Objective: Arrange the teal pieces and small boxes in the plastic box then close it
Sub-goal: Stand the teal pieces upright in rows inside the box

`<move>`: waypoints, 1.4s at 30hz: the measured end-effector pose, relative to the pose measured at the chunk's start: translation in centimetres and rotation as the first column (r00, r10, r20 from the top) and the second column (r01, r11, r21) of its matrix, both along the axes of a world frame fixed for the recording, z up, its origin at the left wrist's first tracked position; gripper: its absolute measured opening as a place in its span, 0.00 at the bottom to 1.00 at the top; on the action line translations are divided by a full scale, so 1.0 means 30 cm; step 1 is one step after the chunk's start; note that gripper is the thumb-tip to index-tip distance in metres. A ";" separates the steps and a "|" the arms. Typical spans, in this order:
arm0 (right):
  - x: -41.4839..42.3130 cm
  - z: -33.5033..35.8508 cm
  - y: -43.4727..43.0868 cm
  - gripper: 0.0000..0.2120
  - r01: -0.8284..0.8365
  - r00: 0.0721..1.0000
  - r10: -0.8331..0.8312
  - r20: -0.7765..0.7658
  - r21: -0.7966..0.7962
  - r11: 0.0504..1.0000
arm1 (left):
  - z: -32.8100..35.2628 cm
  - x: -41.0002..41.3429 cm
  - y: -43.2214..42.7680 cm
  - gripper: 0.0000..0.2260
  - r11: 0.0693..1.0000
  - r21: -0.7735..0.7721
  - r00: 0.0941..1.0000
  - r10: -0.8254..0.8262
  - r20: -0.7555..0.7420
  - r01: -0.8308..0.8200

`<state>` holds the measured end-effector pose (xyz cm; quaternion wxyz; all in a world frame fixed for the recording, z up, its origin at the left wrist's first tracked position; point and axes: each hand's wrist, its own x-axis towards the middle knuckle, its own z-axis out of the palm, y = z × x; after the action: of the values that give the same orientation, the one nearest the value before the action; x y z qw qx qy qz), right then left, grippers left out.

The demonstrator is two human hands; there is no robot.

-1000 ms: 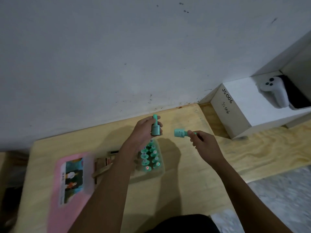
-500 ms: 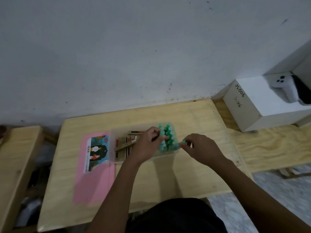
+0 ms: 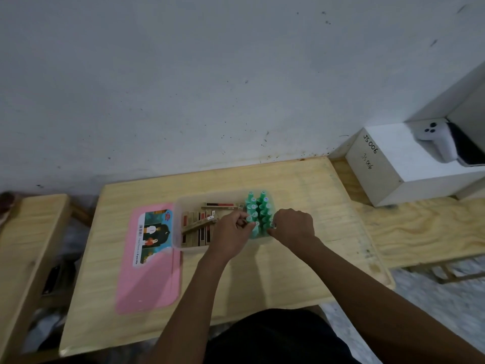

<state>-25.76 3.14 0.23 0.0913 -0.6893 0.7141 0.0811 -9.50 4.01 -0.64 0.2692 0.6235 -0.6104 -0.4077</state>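
We count about ten teal pieces [image 3: 258,210] upright at right end of plastic box [image 3: 183,206]; small boxes [image 3: 196,228] fill left. Left hand [image 3: 231,232], right hand [image 3: 292,225] each pinch near-row piece. One pink lid [image 3: 149,258] beside box.
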 end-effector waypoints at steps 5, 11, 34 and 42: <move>0.010 -0.003 0.005 0.15 0.056 0.998 -0.056 0.003 -0.012 0.998 | -0.035 -0.013 -0.006 0.03 0.998 0.061 0.997 -0.012 0.075 0.007; 0.005 -0.002 0.002 0.13 0.071 0.997 -0.071 0.020 0.022 0.997 | -0.060 -0.022 -0.016 0.05 0.994 0.113 0.994 -0.025 0.109 0.013; -0.016 -0.032 0.034 0.16 0.168 0.971 -0.164 0.172 -0.009 0.986 | -0.107 -0.065 -0.055 0.07 0.953 0.303 0.990 -0.065 0.122 0.025; -0.059 -0.047 0.086 0.11 0.262 0.883 -0.236 0.405 -0.011 0.965 | -0.107 -0.061 -0.054 0.10 0.945 0.326 0.993 -0.059 0.102 0.023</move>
<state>-27.53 5.71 -1.18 0.2226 -0.5963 0.7651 -0.0972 -11.34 2.40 -3.86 0.1203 0.6681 -0.5617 -0.4730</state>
